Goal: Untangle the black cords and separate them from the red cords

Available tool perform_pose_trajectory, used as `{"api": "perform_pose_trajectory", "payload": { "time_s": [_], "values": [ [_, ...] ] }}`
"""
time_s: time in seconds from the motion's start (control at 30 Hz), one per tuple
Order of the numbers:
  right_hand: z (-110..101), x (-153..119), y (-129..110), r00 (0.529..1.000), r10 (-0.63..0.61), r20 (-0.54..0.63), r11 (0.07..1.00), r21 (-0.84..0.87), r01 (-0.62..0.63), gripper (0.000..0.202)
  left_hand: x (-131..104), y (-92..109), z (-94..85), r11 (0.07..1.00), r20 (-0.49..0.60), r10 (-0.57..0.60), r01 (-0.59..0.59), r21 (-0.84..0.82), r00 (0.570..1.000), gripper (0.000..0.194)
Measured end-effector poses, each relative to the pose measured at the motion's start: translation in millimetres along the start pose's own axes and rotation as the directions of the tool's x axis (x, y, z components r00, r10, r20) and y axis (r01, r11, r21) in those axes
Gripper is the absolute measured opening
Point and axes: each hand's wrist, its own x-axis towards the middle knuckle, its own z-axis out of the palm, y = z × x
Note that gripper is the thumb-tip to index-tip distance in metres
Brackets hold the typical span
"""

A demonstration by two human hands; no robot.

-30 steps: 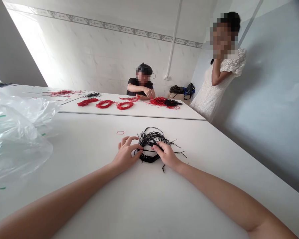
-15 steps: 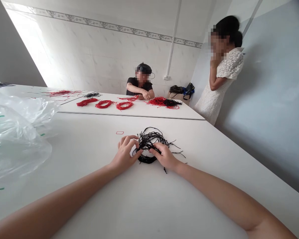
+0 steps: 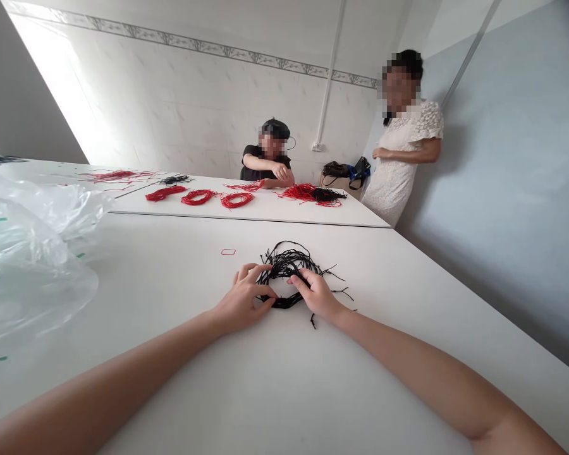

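Observation:
A loose coil of thin black cords [image 3: 284,303] lies on the white table in front of me, with knotted ends sticking out on its right. My left hand [image 3: 246,296] is at the coil's left side; its thumb and index finger close on the lower left strands, while the other fingers rest higher on the cords. On the right side, my right hand [image 3: 315,294] grips a bunch of the strands between thumb and bent fingers. The fingertips under the cords are partly hidden.
A clear plastic bag [image 3: 38,253] lies at the left. A small red outline [image 3: 228,251] marks the table [image 3: 171,265]. Farther back are red cord coils [image 3: 237,200] and a red-and-black cord pile [image 3: 308,193]. One person [image 3: 268,158] sits opposite; another [image 3: 403,151] stands at right.
My left hand has shifted slightly, its thumb and index finger now at the coil's lower left. The coil's middle has opened wider. The standing person has turned and lowered a hand from the face.

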Motion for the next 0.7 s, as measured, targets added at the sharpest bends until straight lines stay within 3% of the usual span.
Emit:
{"api": "perform_pose_trajectory", "payload": {
  "time_s": [0.23, 0.43, 0.53, 0.63, 0.7],
  "values": [
    [0.0, -0.5, 0.0, 0.999, -0.028, 0.024, 0.999, -0.015, 0.028, 0.034, -0.3, 1.0, -0.2, 1.0, -0.071, 0.017, -0.015, 0.021, 0.997, 0.019],
    [1.9, -0.4, -2.7, 0.991, -0.095, 0.098, 0.976, -0.186, 0.112, 0.032, 2.3, 2.3, -1.8, 1.0, -0.224, 0.005, -0.005, 0.001, 0.975, 0.017],
    [1.7, 0.0, -3.2, 0.99, -0.105, 0.095, 0.977, -0.176, 0.121, 0.03, 2.8, 2.6, -2.6, 1.0, -0.282, -0.024, 0.021, -0.015, 0.959, 0.013],
    [0.6, 0.6, -1.4, 0.995, -0.079, 0.056, 0.994, -0.077, 0.083, 0.032, 1.5, 3.1, -3.7, 0.999, -0.262, -0.017, 0.005, -0.045, 0.965, 0.007],
    [0.1, 0.8, 1.0, 0.999, -0.032, 0.009, 0.999, -0.022, 0.032, 0.033, 0.3, 3.1, -3.8, 0.999, -0.178, 0.024, -0.029, -0.028, 0.984, 0.004]
  ]
}}
